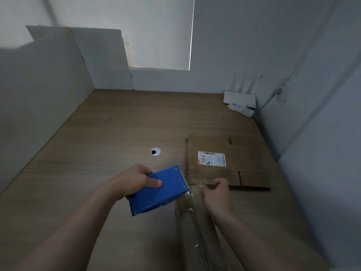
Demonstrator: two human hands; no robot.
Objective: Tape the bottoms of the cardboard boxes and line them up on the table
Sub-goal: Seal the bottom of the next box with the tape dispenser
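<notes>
1. Pulling a fresh length of clear tape (193, 212) looks like the step in hand. The left hand (136, 180) grasps the blue tape dispenser (160, 192), thumb across its top face. The right hand (216, 192), at its 3 o'clock, has its fingers curled and seems to pinch the tape.
2. The cardboard box (234, 159) lies flattened on the table (97, 133), label (212, 159) up, at 3 o'clock from the round cable hole (155, 151). Its near edge is right at the right hand's knuckles.
3. To do this well, I would keep the strip taut and flat between the hands so it cannot fold onto itself. The box probably needs squaring up with its bottom flaps closed before any tape goes down.
4. Hard to make out:
   - whether the right hand's pinch also takes in the cardboard edge;
   - where the strip ends, since it runs toward 6 o'clock and out of view;
   - the roll and blade, hidden under the dispenser's body;
   - any other boxes, as none show.
5. A white router (239, 98) sits at the table's far 1 o'clock corner.
</notes>
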